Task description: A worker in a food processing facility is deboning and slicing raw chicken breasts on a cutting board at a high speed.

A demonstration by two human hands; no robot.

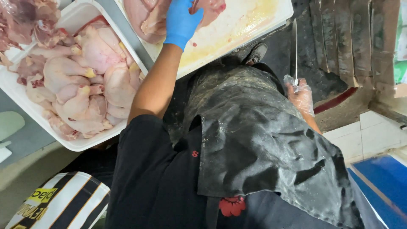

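Head view — left hand (181, 21) presses one chicken piece (146, 17), grip unclear; right hand (301, 97) grips one knife (294, 46).

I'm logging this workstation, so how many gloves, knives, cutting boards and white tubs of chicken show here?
Blue glove, on the left hand: 1
Clear plastic glove, on the right hand: 1
Knife: 1
White cutting board: 1
White tub of raw chicken: 1
Total: 5

Dark wet floor (322, 80), pale tiles (364, 135) at right, blue surface (386, 178) in corner, grey worktop (25, 135) at left
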